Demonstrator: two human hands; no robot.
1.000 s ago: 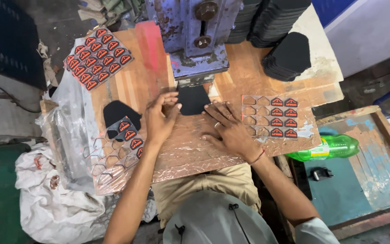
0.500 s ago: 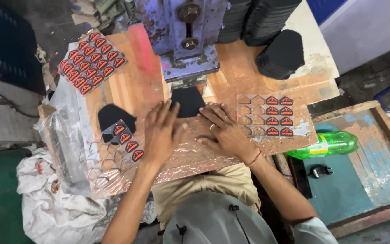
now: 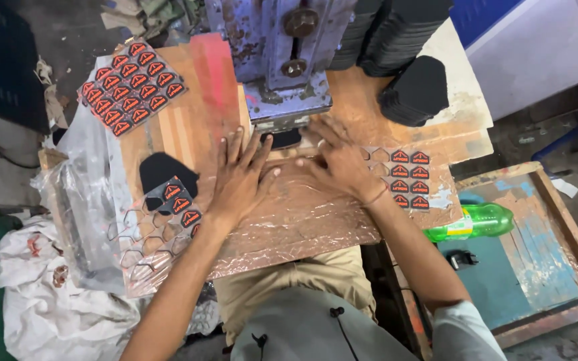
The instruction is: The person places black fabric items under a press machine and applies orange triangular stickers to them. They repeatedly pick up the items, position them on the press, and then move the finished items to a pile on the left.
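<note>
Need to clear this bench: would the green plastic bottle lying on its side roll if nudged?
Probably: the green plastic bottle is round and lies sideways on the blue wooden tray's rim. It looks light, likely easy to shove, and may drop into the tray.

The bench [image 3: 195, 127] is bare wood, matt and worn, with a red stain. Across its near part lies a film [image 3: 302, 224], thin, glossy and crinkled, coppery in tone; both hands lie flat on it. The press [image 3: 282, 60] is metal, its blue paint chipped and rusty. The patches [image 3: 132, 87] look smooth, with a slight sheen. The black stack [image 3: 419, 90] is matt. The bottle [image 3: 476, 222] is glossy green plastic. Left, a clear plastic sheet [image 3: 85, 207] is shiny and wrinkled.
</note>
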